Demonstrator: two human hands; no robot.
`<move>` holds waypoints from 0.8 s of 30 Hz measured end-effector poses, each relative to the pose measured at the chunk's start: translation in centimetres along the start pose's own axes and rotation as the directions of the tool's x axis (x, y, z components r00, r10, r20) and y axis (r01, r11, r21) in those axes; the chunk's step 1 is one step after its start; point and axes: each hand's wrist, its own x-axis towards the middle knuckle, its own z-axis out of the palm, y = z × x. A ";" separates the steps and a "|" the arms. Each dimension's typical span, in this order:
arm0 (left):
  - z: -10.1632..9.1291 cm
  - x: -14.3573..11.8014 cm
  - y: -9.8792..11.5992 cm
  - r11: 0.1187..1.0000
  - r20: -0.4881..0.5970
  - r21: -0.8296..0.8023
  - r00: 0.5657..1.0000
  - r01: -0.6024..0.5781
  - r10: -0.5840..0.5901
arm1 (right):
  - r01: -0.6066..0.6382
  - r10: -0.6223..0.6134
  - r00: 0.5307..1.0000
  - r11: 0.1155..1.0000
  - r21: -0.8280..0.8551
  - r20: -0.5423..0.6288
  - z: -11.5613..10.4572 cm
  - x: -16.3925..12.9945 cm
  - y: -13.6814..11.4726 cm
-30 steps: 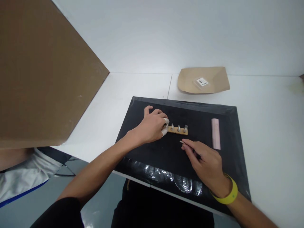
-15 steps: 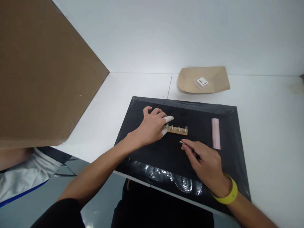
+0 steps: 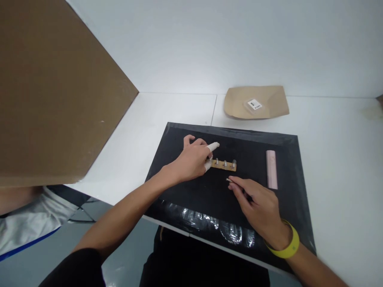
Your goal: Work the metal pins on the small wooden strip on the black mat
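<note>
A narrow tan strip (image 3: 221,164) lies on the black mat, with several small clear-and-metal pieces standing in a row on it. My left hand (image 3: 194,159) is at the strip's left end, with its thumb and fingers around it and that end hidden. White covers are on my left thumb and index finger; the index finger is stretched out above the strip. Just in front of the strip's right end, my right hand (image 3: 257,203) pinches a short, thin metal piece (image 3: 228,180) between thumb and index finger. Most of that piece is covered by the fingers.
The black mat (image 3: 179,195) lies on a white table (image 3: 338,167). A pink block (image 3: 271,169) lies at its right side. Behind stands a brown paper tray (image 3: 275,101) holding a small clear labelled case (image 3: 254,105). A brown panel (image 3: 60,91) and another person's clothing (image 3: 38,215) are at left.
My left index finger has lifted slightly away from the strip, and the left hand has shifted a little. My right hand has stayed in place with the metal piece.
</note>
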 end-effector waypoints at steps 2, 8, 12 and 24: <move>0.0 0.0 -0.1 1.000 -0.015 -0.004 1.000 -0.007 0.007 | 0.000 0.000 1.000 1.000 -0.001 0.003 0.0 0.0 0.0; -0.4 0.0 -0.5 1.000 -0.027 0.000 0.999 0.027 -0.027 | -0.005 0.005 1.000 1.000 -0.012 0.008 -0.1 0.0 0.1; -0.9 0.3 -0.7 1.000 -0.002 -0.012 1.000 0.023 -0.023 | -0.016 0.016 1.000 1.000 0.000 0.009 -0.2 0.0 0.0; -0.6 2.0 -2.1 0.998 0.016 -0.065 1.000 -0.012 0.013 | -0.029 0.029 0.999 1.000 -0.005 0.015 -0.1 0.2 0.1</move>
